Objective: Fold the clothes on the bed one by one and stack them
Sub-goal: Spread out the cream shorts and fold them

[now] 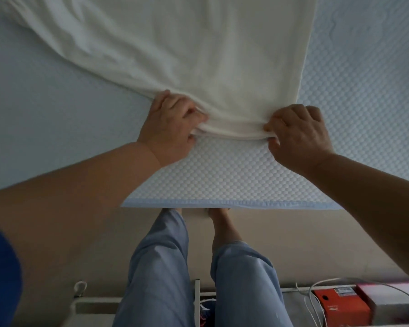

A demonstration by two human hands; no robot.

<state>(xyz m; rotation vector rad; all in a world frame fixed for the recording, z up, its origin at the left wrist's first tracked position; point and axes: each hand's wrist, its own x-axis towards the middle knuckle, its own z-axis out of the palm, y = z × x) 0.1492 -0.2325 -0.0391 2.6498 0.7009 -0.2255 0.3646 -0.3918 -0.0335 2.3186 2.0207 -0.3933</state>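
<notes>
Garment: a cream cloth (198, 55), soft and finely ribbed, spread over the upper middle of the frame; flat with a straight edge on its right side, rumpled into long diagonal creases toward the upper left. Its near hem is gathered into a thick rolled fold at centre frame, between the two hands.
Left hand (172, 123): at centre left, knuckles up, fingers (175, 102) curled over the hem's left end, thumb tucked under, pinching the bunched cloth.
Right hand (298, 133): at centre right, fingers (293, 112) curled together on top of the hem's right end, thumb below, pinching the fold.
Bed (222, 175): a pale blue-white quilted pad with a raised, bubble-like honeycomb texture, filling the upper half of the frame; its near edge is bound in a smooth light-blue trim running across the middle.
Arms: bare forearms reach in from lower left and lower right; a dark blue sleeve (0, 279) shows at the lower left edge.
Legs: light blue, loosely woven trousers (161, 267) at bottom centre, a bare foot (222, 223) just beside the bed's edge.
Floor: beige, smooth.
Bottom right: an orange cardboard box (342, 305), a red-and-white box (392, 296) beside it, thin white cables (314, 300) looped over them.
</notes>
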